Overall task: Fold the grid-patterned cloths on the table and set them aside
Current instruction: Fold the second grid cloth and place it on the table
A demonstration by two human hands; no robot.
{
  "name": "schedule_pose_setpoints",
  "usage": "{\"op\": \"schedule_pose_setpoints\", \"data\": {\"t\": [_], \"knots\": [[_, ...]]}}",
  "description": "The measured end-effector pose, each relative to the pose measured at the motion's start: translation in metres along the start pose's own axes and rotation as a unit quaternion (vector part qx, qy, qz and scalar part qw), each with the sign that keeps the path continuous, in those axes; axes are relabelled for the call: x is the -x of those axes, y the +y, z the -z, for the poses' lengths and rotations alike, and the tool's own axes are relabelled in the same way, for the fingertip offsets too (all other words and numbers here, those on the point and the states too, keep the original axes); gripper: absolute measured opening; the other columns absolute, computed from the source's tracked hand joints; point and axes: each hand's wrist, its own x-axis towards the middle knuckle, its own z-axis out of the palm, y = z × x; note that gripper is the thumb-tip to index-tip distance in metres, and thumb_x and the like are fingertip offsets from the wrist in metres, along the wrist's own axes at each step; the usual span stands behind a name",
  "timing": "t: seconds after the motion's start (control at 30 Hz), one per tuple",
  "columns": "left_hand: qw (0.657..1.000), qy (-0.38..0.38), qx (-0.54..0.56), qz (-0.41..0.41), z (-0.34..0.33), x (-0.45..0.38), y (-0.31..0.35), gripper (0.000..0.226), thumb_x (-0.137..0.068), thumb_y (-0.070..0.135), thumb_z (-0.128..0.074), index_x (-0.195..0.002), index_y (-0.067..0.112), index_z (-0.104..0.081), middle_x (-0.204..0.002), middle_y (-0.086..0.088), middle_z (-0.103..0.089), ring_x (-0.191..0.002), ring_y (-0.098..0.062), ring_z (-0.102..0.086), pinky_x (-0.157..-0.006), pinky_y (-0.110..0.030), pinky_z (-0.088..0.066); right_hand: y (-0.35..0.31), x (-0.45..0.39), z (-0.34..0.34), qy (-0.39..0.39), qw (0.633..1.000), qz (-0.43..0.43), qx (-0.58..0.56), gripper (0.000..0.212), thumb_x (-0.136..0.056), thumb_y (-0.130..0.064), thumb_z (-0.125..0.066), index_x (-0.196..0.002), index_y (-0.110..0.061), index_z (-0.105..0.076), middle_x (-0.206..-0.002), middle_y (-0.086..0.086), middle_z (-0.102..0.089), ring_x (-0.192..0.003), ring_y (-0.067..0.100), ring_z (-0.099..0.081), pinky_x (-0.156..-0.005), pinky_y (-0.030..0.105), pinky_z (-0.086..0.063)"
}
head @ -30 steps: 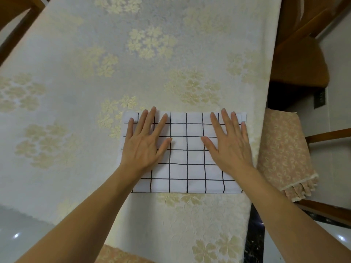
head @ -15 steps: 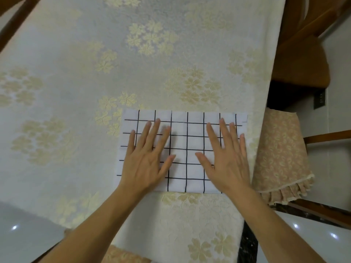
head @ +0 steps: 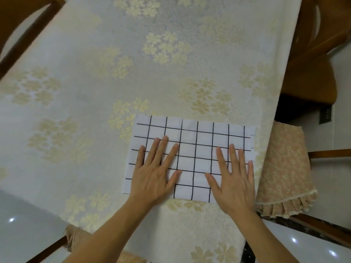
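A white cloth with a black grid point(head: 197, 135) lies folded into a flat rectangle on the table point(head: 114, 63), near its right edge. My left hand point(head: 153, 171) rests palm down on the cloth's left half, fingers spread. On the right half lies my right hand point(head: 233, 177), also flat with its fingers apart. Both palms cover the cloth's near edge. Neither hand grips anything.
A cream tablecloth with gold flower clusters covers the table. A chair with a pink floral seat cover point(head: 284, 168) stands right of the table, a wooden chair point(head: 311, 76) behind it. Another wooden chair point(head: 24, 18) is at the far left. Glossy floor point(head: 28, 224) lies below.
Both hands have slid toward me across the cloth, from its far part to its near part, staying flat. The view has shifted slightly.
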Motion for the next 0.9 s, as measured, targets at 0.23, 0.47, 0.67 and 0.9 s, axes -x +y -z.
{"op": "schedule_pose_setpoints", "data": {"t": [0.23, 0.47, 0.67, 0.9], "knots": [[1.000, -0.001, 0.001, -0.009, 0.001, -0.002, -0.001, 0.069, -0.099, 0.061, -0.021, -0.159, 0.030, -0.003, -0.167, -0.001, 0.005, -0.154, -0.021, 0.006, -0.122, -0.056, -0.011, 0.003, 0.008, 0.000, -0.001, 1.000, -0.013, -0.024, 0.075, -0.096, -0.069, -0.017, -0.159, -0.026, -0.012, -0.168, 0.007, -0.001, -0.154, 0.031, -0.001, -0.122, 0.057, -0.014], [1.000, 0.000, -0.016, -0.006, 0.007, -0.001, 0.000, 0.069, -0.100, 0.062, -0.021, -0.159, 0.030, -0.002, -0.167, -0.002, 0.003, -0.154, -0.021, 0.003, -0.122, -0.057, -0.010, 0.005, -0.002, 0.020, -0.015, 0.997, 0.062, -0.037, 0.074, -0.096, -0.069, -0.014, -0.159, -0.031, -0.004, -0.168, 0.006, 0.005, -0.154, 0.029, 0.005, -0.121, 0.058, -0.010], [0.975, 0.080, -0.001, 0.205, 0.029, 0.034, 0.001, 0.059, -0.102, 0.047, -0.029, -0.154, 0.019, -0.032, -0.164, 0.000, -0.024, -0.151, -0.020, -0.020, -0.121, -0.055, -0.015, -0.022, -0.094, 0.059, -0.028, 0.940, 0.340, -0.007, 0.058, -0.102, -0.052, -0.022, -0.156, -0.030, -0.026, -0.166, 0.005, -0.015, -0.154, 0.025, -0.004, -0.122, 0.055, -0.011], [0.934, 0.088, 0.007, 0.346, 0.026, 0.058, 0.000, 0.058, -0.096, 0.042, -0.034, -0.143, 0.012, -0.050, -0.157, -0.005, -0.039, -0.144, -0.026, -0.038, -0.116, -0.057, -0.029, -0.099, -0.177, 0.067, -0.048, 0.808, 0.574, 0.120, 0.053, -0.104, -0.047, -0.024, -0.152, -0.028, -0.035, -0.160, 0.007, -0.032, -0.150, 0.030, -0.024, -0.116, 0.058, -0.029]]}}
